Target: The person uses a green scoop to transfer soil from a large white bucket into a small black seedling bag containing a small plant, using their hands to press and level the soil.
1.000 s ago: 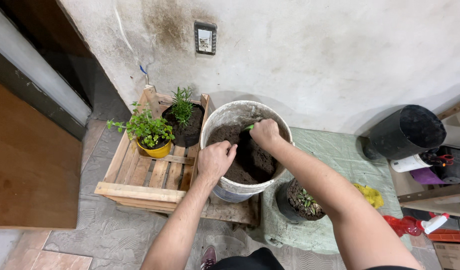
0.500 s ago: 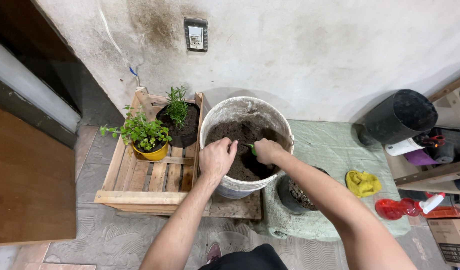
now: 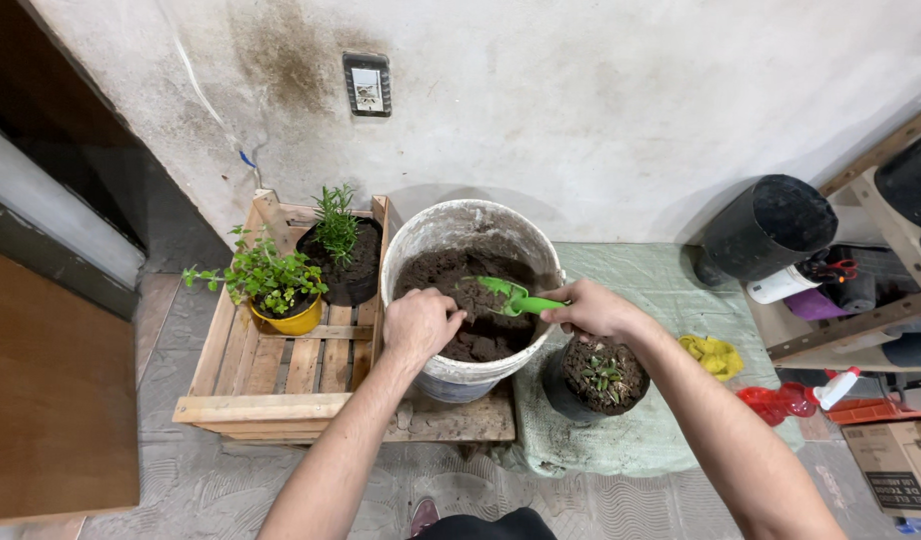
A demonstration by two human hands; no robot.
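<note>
green trowel (image 3: 509, 295) now lifted; right hand (image 3: 591, 308) withdrawn

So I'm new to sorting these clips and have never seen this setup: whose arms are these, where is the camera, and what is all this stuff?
The camera sits on a person's head and looks down, so both arms are that person's own. The left hand rests on the rim of a white bucket full of soil. The right hand holds a green trowel over that soil. Left of the bucket, a wooden crate holds a yellow pot and a black pot, both planted. A small dark pot stands on a green mat.
</note>
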